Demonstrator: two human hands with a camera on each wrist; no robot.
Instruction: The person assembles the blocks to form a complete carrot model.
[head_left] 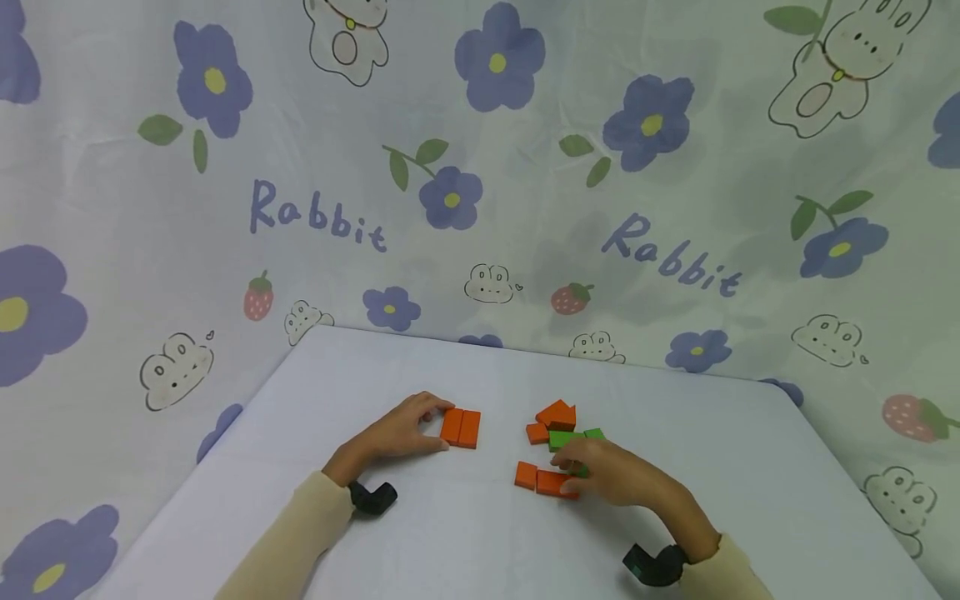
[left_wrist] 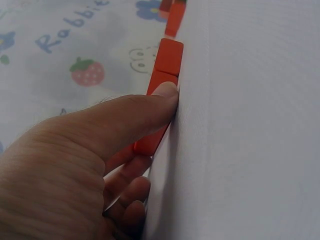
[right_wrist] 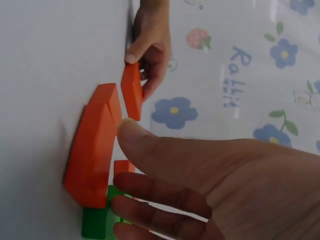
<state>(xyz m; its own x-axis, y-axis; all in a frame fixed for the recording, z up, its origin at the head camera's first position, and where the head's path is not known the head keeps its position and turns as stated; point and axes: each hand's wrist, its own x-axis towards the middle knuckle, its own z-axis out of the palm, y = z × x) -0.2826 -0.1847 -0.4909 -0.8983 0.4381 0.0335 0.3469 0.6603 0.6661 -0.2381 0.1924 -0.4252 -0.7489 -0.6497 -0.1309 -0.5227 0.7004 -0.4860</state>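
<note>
Two flat orange blocks lie side by side on the white table. My left hand (head_left: 401,429) pinches the nearer orange block (head_left: 452,427) between thumb and a finger at its two ends; the second orange block (head_left: 470,430) lies against that block's far side. Over the right-hand group hovers my right hand (head_left: 618,475), thumb and fingers apart. Its thumb is near a long orange block (right_wrist: 90,150), its fingers close to the green blocks (head_left: 564,440). A small orange block (head_left: 526,475) sits at the long block's left end. The hand partly hides the green pieces.
Behind the green blocks lie an orange triangular block (head_left: 555,414) and a small orange block (head_left: 537,433). The white table (head_left: 450,542) ends at a patterned cloth backdrop (head_left: 495,167). Black wrist devices (head_left: 656,567) sit at both wrists.
</note>
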